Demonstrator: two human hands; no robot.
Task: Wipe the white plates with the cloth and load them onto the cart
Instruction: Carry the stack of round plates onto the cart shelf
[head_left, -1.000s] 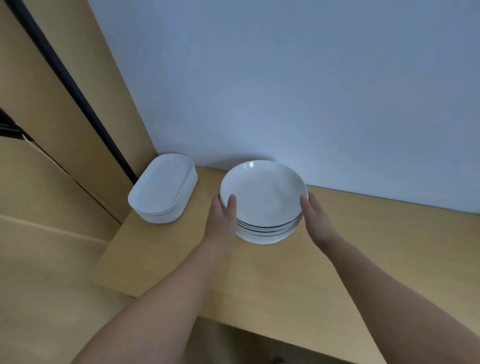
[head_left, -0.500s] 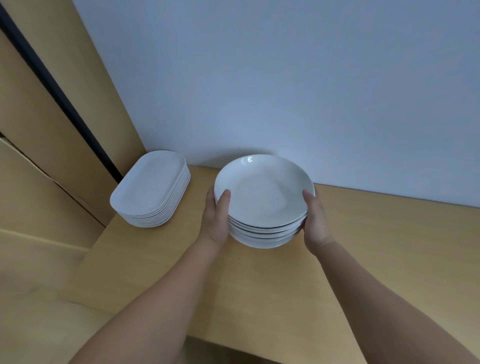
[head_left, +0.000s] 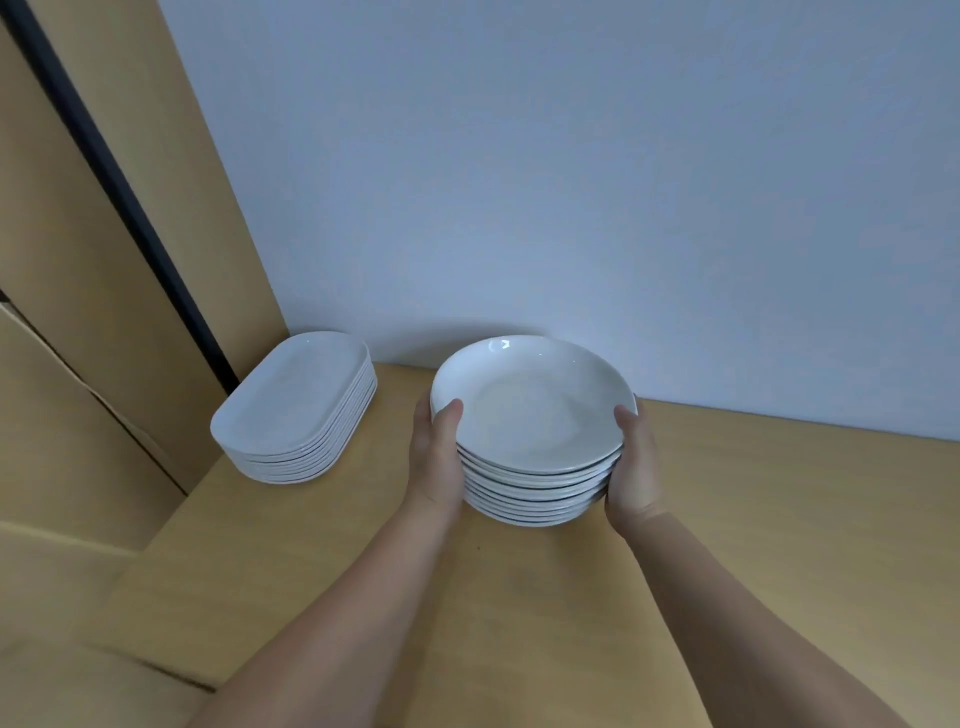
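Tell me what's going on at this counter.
A person grips a stack of round white plates from both sides, left hand and right hand, thumbs over the top rim. It is at the wooden counter; whether it is lifted is unclear. A stack of oblong white plates sits untouched to its left. No cloth or cart shows.

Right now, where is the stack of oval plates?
The oval plates sit left in the head view, on the wooden counter in its back corner, apart from the round plates that the left hand and right hand grip.

Both arms extended; left hand (head_left: 436, 460) and right hand (head_left: 632, 467) clasp opposite sides of the plate stack (head_left: 530, 410), thumbs uppermost.
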